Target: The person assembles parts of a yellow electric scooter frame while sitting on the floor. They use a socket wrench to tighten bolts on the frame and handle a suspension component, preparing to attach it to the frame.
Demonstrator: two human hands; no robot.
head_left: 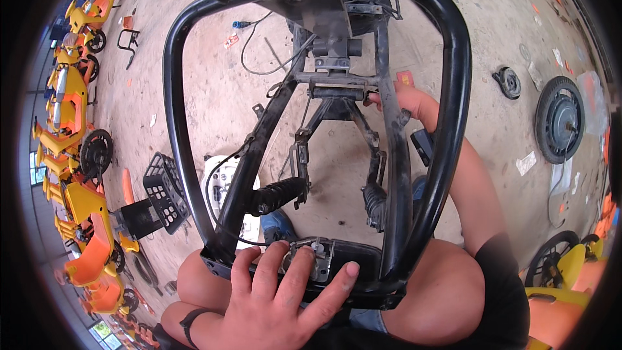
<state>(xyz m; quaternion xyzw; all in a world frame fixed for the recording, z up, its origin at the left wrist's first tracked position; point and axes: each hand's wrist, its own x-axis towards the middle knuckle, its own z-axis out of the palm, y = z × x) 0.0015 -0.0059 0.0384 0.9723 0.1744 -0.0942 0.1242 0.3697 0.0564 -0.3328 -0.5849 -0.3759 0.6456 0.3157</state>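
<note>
Black scooter frame (397,149), well in from the floor's (492,39) left edge: probably heavy, stiff, slick; hold by hoop tube (458,91). Left hand (272,304) spread on near end, gripping nothing; right hand (414,105) at swingarm pivot (337,93), grip unclear.

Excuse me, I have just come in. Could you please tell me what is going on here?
Someone is handling a black metal frame over the floor. The left hand is spread over its near end, by a metal plate. The right hand reaches past the frame's right side, its fingers at the end of a crosswise joint. Two shock absorbers show inside the frame. A wheel lies to the right; yellow scooters line the left.
</note>
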